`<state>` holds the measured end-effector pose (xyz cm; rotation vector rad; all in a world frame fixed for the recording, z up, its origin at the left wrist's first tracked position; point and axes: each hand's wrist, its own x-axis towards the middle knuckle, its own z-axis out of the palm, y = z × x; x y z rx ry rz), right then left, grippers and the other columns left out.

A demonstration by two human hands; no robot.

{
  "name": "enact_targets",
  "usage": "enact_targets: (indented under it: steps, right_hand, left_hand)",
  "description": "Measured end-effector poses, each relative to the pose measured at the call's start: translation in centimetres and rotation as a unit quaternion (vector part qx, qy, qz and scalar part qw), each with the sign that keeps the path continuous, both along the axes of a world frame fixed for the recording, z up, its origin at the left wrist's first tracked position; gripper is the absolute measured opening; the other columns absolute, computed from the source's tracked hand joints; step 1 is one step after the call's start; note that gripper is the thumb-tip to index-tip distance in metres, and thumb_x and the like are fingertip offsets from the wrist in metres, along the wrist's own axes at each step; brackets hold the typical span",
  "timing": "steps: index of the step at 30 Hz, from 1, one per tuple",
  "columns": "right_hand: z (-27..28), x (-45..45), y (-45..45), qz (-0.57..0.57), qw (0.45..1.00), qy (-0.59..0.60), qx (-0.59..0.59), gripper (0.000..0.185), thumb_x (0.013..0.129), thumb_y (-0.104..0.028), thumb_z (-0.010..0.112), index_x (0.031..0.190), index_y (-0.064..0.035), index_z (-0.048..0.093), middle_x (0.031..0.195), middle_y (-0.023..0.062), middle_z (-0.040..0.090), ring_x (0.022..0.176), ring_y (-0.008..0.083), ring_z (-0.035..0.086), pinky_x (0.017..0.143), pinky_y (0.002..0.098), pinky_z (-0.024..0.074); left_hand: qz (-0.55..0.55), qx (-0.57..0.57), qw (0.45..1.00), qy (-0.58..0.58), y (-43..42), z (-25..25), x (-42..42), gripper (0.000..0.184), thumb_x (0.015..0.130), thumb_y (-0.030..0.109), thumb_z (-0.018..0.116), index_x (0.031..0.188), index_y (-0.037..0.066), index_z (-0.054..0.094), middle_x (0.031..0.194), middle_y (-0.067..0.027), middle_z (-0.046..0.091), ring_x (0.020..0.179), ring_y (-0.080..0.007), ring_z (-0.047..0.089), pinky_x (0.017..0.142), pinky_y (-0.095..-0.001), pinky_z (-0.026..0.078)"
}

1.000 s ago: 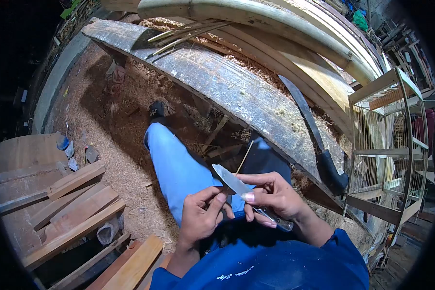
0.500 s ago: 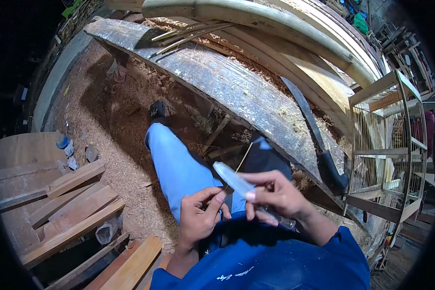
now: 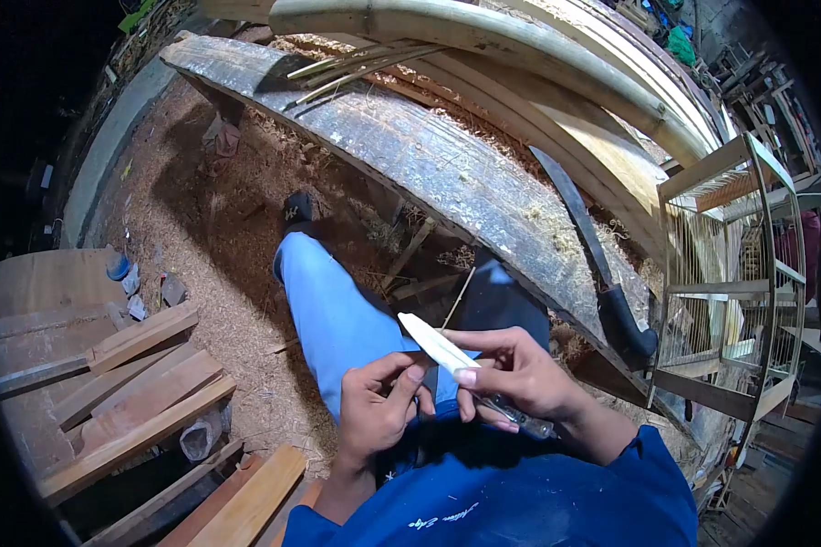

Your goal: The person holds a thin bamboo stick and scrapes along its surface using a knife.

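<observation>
The knife (image 3: 433, 345) lies in the right fingers (image 3: 493, 340), across a stick (image 3: 459, 296).

Beside the worn bench (image 3: 410, 150), the partly shadowed floor (image 3: 201, 191) seems strewn with wood shavings (image 3: 237, 351).

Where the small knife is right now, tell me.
In the head view, the small knife is just right of centre, in the lower half, held in the right hand, its blade close to the left hand and thin stick.
</observation>
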<state>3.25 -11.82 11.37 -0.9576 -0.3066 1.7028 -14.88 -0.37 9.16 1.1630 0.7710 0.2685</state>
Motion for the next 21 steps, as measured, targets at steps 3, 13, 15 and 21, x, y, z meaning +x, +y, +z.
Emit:
enact_targets:
  steps: [3, 13, 15, 21]
  right_hand:
    - [0.3, 1.5, 0.0, -0.084, 0.996, -0.023, 0.009, 0.057, 0.098, -0.007, 0.058, 0.150, 0.0005, 0.038, 0.075, 0.0133, 0.068, 0.041, 0.0100, 0.052, 0.037, 0.0226, 0.0414]
    - [0.4, 1.0, 0.3, -0.031, 0.999, 0.004, 0.007, 0.055, 0.099, -0.008, 0.058, 0.150, 0.0004, 0.039, 0.074, 0.0136, 0.067, 0.042, 0.0096, 0.052, 0.037, 0.0227, 0.0402]
    - [-0.3, -0.2, 0.2, 0.021, 1.000, 0.005, 0.003, 0.053, 0.100, -0.009, 0.056, 0.149, 0.0005, 0.039, 0.074, 0.0136, 0.066, 0.043, 0.0094, 0.052, 0.037, 0.0223, 0.0406]
    - [0.3, 1.1, 0.2, -0.027, 0.999, 0.019, 0.022, 0.053, 0.100, -0.009, 0.056, 0.150, 0.0001, 0.038, 0.073, 0.0129, 0.066, 0.043, 0.0095, 0.052, 0.036, 0.0224, 0.0406]
  left_hand:
    - [-0.009, 0.012, 1.000, 0.014, 0.1, 0.1, -0.1, 0.021, 0.100, 0.011, 0.061, 0.110, -0.005, 0.070, 0.065, -0.0066, 0.064, 0.051, -0.0055, 0.055, 0.044, -0.0199, 0.033]
    - [-0.005, 0.029, 0.999, 0.014, -0.1, -0.1, -0.3, 0.018, 0.100, 0.009, 0.060, 0.107, -0.005, 0.070, 0.064, -0.0051, 0.065, 0.052, -0.0046, 0.055, 0.045, -0.0201, 0.035]
    - [0.003, 0.049, 0.999, 0.010, -0.1, -0.5, -0.3, 0.017, 0.099, 0.008, 0.060, 0.107, -0.005, 0.070, 0.064, -0.0050, 0.066, 0.053, -0.0048, 0.056, 0.046, -0.0200, 0.036]
    - [-0.014, 0.083, 0.996, 0.017, -0.2, -0.1, -0.3, 0.017, 0.099, 0.008, 0.060, 0.106, -0.004, 0.071, 0.064, -0.0048, 0.066, 0.054, -0.0057, 0.059, 0.047, -0.0199, 0.037]
